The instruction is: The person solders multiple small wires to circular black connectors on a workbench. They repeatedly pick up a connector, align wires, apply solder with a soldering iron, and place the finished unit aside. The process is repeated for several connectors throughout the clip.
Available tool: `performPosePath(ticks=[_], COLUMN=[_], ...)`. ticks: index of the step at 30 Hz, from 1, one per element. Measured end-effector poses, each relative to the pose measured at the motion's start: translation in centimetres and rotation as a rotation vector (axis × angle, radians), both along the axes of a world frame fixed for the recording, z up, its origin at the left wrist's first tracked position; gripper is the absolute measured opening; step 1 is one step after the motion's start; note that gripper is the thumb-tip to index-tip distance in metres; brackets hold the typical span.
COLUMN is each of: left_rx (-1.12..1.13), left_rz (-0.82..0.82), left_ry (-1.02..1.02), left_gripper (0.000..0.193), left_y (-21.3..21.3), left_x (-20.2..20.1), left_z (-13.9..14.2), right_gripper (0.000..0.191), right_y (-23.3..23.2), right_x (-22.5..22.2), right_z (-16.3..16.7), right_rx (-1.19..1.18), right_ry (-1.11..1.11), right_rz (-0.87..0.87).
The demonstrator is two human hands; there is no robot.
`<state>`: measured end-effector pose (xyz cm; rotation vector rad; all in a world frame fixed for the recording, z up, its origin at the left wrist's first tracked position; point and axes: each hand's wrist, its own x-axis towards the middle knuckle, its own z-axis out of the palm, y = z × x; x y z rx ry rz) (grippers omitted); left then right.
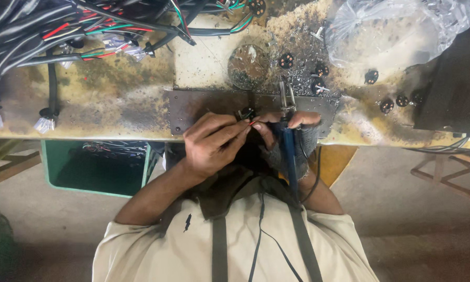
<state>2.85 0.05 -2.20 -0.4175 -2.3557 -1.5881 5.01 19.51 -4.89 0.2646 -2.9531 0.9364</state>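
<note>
My left hand (214, 141) is bare and pinches a thin red wire (253, 123) between thumb and fingertips. The wire's end sits next to a small black round connector (247, 113) on a dark metal plate (203, 107) at the bench's near edge. My right hand (297, 133), in a grey fingerless glove, grips a blue-handled soldering iron (290, 156). Its metal tip (285, 96) points away from me over the plate. Both hands are close together, fingers nearly touching. The iron's black cord runs down past my chest.
A thick bundle of black, red and green wires (62, 26) covers the bench's far left. A crumpled clear plastic bag (397, 28) lies far right, several black round connectors (386, 105) near it. A round tin lid (249, 65) sits behind the plate. A green bin (96, 169) stands below.
</note>
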Motion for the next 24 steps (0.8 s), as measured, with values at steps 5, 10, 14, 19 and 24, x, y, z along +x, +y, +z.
performPosePath(ticks=[5, 10, 14, 19, 24], left_rx=[-0.186, -0.39, -0.378, -0.522, -0.555], left_rz=[-0.107, -0.198, -0.025, 0.049, -0.015], left_ry=[0.061, -0.065, -0.209, -0.333, -0.424], left_gripper=[0.025, 0.01, 0.007, 0.013, 0.015], left_y=[-0.8, -0.9, -0.9, -1.3, -1.1], left_x=[-0.2, -0.9, -3.1, -6.6, -7.7], left_z=[0.7, 2.1, 3.3, 3.7, 3.8], right_gripper=[0.005, 0.007, 0.009, 0.012, 0.024], right_y=[0.8, 1.0, 0.3, 0.1, 0.6], right_x=[-0.6, -0.8, -1.0, -1.2, -0.8], right_z=[0.5, 2.2, 2.6, 2.9, 2.6], right_rx=[-0.487, -0.209, 0.017, -0.045, -0.209], right_ry=[-0.37, -0.148, -0.083, -0.016, 0.005], right_rz=[-0.068, -0.005, -0.054, -0.08, -0.031])
